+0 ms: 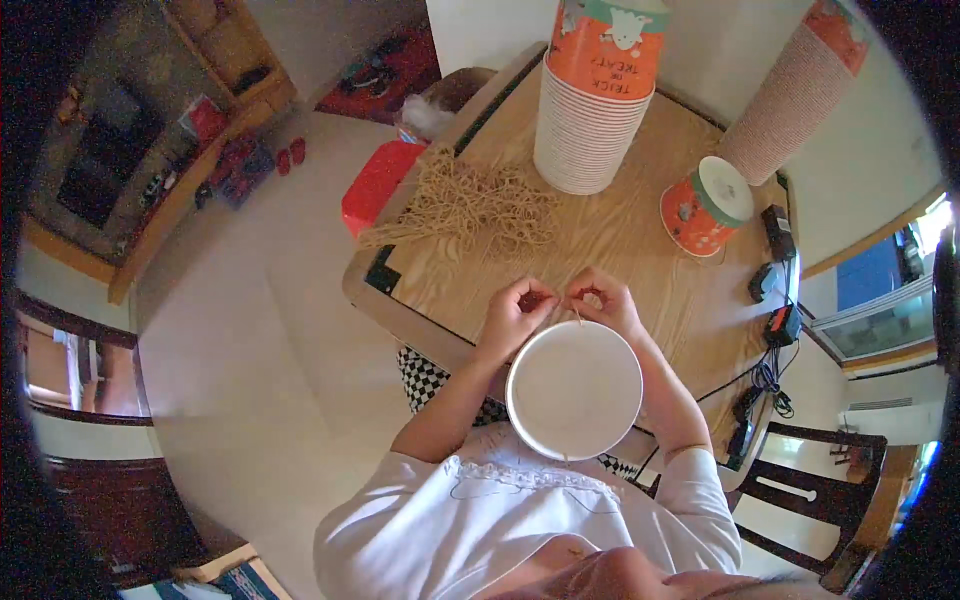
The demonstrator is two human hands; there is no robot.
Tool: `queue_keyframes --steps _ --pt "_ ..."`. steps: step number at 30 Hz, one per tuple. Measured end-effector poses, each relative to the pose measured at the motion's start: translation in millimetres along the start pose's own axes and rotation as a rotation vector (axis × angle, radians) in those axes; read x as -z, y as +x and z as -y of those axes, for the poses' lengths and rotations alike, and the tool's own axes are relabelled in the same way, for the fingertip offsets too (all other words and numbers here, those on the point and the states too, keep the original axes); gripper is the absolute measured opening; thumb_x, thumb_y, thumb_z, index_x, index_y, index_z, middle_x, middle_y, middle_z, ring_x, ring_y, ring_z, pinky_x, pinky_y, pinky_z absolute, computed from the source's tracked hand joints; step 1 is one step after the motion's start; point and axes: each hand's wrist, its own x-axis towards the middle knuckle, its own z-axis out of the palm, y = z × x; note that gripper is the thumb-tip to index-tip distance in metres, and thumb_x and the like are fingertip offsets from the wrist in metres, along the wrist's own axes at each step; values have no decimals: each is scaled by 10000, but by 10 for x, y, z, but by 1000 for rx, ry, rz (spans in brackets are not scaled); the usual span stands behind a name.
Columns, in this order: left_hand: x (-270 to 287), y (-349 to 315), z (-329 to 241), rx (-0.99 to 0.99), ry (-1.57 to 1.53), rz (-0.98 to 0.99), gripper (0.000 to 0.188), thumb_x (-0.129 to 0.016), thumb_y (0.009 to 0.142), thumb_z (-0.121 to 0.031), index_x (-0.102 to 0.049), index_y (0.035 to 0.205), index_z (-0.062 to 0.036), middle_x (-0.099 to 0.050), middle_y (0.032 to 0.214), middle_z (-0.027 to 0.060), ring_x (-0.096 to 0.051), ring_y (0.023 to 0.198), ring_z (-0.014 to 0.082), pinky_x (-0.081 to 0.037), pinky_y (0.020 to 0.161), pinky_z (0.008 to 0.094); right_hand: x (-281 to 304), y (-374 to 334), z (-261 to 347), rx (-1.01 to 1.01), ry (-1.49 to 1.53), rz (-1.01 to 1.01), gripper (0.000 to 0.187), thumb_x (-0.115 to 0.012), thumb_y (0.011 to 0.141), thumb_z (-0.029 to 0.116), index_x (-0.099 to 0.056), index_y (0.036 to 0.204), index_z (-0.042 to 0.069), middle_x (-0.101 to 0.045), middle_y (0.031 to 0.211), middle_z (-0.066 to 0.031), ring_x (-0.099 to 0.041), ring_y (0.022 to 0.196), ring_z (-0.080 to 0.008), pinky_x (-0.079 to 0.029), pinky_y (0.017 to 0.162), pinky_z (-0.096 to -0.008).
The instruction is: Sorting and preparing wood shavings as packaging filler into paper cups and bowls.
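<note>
A round white paper bucket (574, 392) sits against my body at the table's near edge, its open mouth facing up. At its far rim a short tan cord (579, 316) shows. Just beyond that rim my left hand (516, 318) is closed in a pinch, thumb against fingertips. My right hand (606, 302) pinches too, right beside the left, with the cord at its fingertips. The fingers partly hide what the left holds; it seems to be the same cord. A small bit of cord also pokes out at the bucket's near rim.
Tangled tan cords (470, 205) lie on the wooden table (450, 290). Behind them stands a tall stack of nested paper buckets (590, 130). To the right are an orange printed bucket (703, 212), another leaning stack (795, 95) and black cables (768, 372). A red stool (380, 185) stands left.
</note>
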Motion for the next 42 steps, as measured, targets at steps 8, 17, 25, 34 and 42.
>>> queue_keyframes --steps 8,17,25,34,42 --pt "-22 14 58 -24 52 32 94 -662 782 -67 -641 855 -12 -663 771 50 -596 675 82 -483 615 240 49 21 -14 204 -92 12 112 -668 753 3 -618 851 19 -606 862 -73 -596 834 -171 -479 736 -286" --pt "-21 26 77 -13 27 33 84 -662 776 -51 -620 834 -7 -647 751 38 -589 665 85 -483 619 241 5 -25 -62 128 -109 -24 99 -675 762 9 -613 839 24 -575 846 -58 -562 814 -142 -452 721 -258" --pt "-41 -12 77 -1 -21 62 95 -657 776 -39 -614 856 -11 -641 771 30 -587 678 80 -486 629 243 -14 -47 31 167 -88 -26 87 -679 744 9 -641 817 37 -598 818 -63 -567 798 -170 -446 708 -279" --pt "-37 -32 -30 76 -49 107 89 -657 784 -45 -619 854 -6 -645 768 32 -593 687 85 -493 649 248 -4 -67 55 193 -69 24 83 -686 742 29 -652 817 41 -595 807 -61 -566 801 -182 -444 712 -293" --pt "-59 -67 -117 14 85 98 83 -667 788 -80 -624 824 -18 -638 709 37 -577 653 72 -475 596 247 35 -142 102 164 -6 46 67 -670 752 32 -646 814 41 -604 850 -67 -581 852 -213 -456 757 -312"
